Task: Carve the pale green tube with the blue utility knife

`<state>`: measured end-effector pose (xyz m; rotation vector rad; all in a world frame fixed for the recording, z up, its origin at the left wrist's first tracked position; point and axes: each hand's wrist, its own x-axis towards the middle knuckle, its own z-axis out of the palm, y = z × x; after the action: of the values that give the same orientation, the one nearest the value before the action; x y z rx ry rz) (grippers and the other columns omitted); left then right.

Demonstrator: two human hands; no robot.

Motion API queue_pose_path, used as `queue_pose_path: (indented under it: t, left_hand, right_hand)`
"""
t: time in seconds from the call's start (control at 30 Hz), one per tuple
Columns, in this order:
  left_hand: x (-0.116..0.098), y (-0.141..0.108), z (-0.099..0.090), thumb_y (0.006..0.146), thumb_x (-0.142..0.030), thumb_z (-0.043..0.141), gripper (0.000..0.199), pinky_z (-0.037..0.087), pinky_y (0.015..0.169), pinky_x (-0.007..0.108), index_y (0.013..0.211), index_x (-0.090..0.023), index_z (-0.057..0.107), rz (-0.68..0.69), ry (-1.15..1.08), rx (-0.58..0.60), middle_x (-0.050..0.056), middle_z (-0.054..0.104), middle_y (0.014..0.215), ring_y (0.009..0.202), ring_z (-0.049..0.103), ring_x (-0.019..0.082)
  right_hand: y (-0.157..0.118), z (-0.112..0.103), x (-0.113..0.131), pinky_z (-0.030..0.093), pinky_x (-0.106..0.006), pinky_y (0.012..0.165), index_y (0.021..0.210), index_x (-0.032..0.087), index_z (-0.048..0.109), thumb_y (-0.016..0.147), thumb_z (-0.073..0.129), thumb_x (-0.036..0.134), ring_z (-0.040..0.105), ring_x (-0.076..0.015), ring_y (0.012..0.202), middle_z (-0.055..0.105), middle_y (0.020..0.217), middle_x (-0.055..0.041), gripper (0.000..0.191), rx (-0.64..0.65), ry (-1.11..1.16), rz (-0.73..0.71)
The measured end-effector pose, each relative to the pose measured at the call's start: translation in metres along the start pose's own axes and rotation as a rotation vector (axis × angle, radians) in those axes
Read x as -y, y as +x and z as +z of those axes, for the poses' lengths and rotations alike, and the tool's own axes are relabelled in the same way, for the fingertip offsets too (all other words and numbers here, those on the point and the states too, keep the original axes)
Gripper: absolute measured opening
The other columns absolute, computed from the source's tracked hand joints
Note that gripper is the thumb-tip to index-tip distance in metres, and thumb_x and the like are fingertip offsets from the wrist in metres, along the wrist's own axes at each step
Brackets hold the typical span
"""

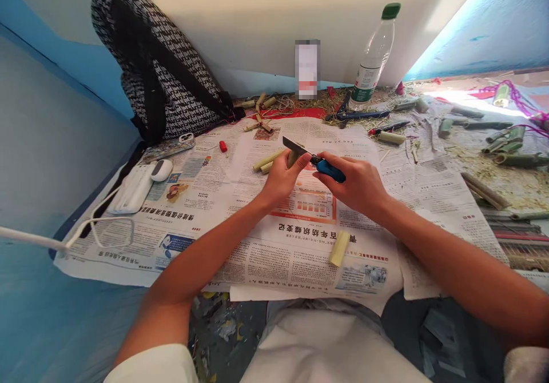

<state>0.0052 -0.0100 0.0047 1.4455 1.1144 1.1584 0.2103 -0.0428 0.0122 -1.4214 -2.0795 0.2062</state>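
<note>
In the middle of the newspaper [240, 246], my right hand [355, 180] is closed round the blue handle of a utility knife [329, 170]. Its wide blade points up and left, over my left hand [283, 177]. The fingers of that hand are wrapped round a short bamboo piece [293, 155], mostly hidden by the thumb and the blade. Whether the edge touches the bamboo I cannot tell. Just left of the left hand lie pale bamboo pieces [266, 161] on the paper. Nearer my body rests another cut bamboo piece [339, 248].
A backpack [171, 74] leans at the back left, near a white power bank [131, 188] with a cable. At the back stand a phone [307, 68] and a plastic bottle [373, 57]. Bamboo offcuts [506, 140] and shavings cover the right side. A small red item [222, 146] lies left.
</note>
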Motion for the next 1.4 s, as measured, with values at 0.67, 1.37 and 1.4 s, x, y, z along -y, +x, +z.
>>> queue_pose_path:
  t: [0.67,1.37,1.4]
  left_hand:
    - [0.007,0.001,-0.004,0.084,-0.085,0.071,0.064,0.051,0.086,0.036,0.1,-0.023,0.061,0.052,0.113,0.019,0.004,0.066,0.096,0.092,0.061,0.021]
    - [0.011,0.002,-0.007,0.087,-0.083,0.069,0.063,0.046,0.083,0.036,0.102,-0.023,0.062,0.033,0.178,0.012,0.004,0.069,0.095,0.091,0.062,0.022]
    - [0.012,0.002,-0.007,0.087,-0.083,0.069,0.063,0.047,0.083,0.036,0.102,-0.023,0.062,0.034,0.175,0.012,0.004,0.069,0.096,0.091,0.062,0.022]
  right_hand:
    - [0.012,-0.008,-0.018,0.045,-0.03,0.067,0.121,0.021,0.082,0.096,0.071,0.06,0.059,-0.0181,0.072,0.078,0.088,-0.0064,0.047,0.184,0.313,-0.06]
    - [0.009,-0.004,-0.015,0.044,-0.031,0.067,0.119,0.022,0.081,0.098,0.069,0.059,0.059,-0.0174,0.069,0.078,0.088,-0.0064,0.043,0.145,0.26,-0.066]
    - [0.009,-0.003,-0.016,0.044,-0.031,0.067,0.119,0.023,0.081,0.098,0.069,0.059,0.059,-0.0174,0.069,0.078,0.088,-0.0063,0.044,0.144,0.258,-0.066]
